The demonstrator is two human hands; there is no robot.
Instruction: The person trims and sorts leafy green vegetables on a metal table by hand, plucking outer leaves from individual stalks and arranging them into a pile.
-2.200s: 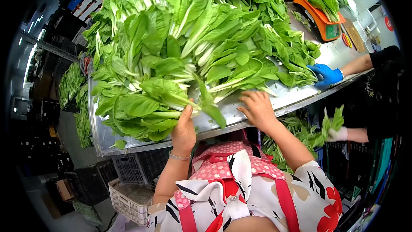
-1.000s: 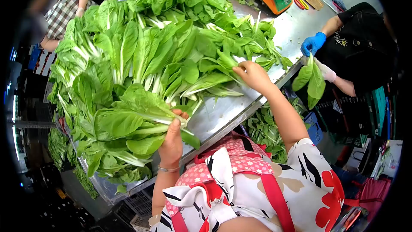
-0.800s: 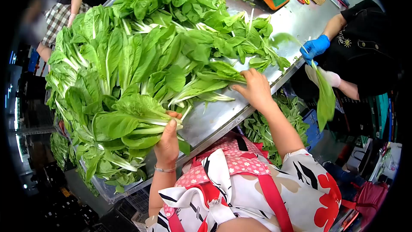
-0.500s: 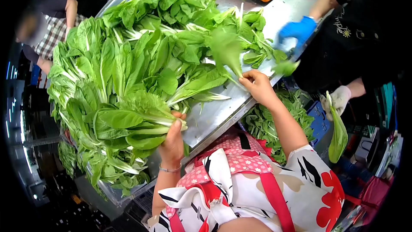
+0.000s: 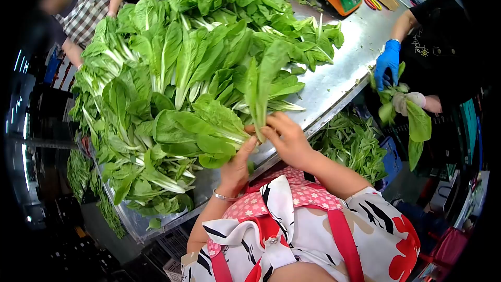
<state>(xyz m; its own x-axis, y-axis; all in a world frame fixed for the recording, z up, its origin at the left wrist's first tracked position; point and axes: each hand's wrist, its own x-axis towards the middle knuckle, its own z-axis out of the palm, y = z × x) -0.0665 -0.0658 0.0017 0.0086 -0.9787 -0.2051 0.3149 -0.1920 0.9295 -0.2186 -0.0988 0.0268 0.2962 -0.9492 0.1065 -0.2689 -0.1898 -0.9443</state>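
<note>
My left hand (image 5: 237, 165) is closed round the white stems of a bunch of leafy greens (image 5: 201, 130), whose leaves point left. Right beside it, my right hand (image 5: 286, 138) pinches the stem end of some upright green leaves (image 5: 261, 86). The two hands nearly meet near the front edge of the metal table (image 5: 342, 81). Behind and left of them lies a large pile of the same greens (image 5: 177, 57), with white stems and broad leaves.
An orange scale (image 5: 342, 0) holding greens and scissors (image 5: 372, 3) are at the back right. A co-worker's blue-gloved hand (image 5: 387, 65) handles leaves at right. Another person (image 5: 86, 13) stands back left. More greens (image 5: 352, 146) lie below the table edge.
My right hand has come left with its leaves, from the table's right part to beside my left hand. My left hand keeps its bunch. The co-worker's gloved hands have come together over leaves.
</note>
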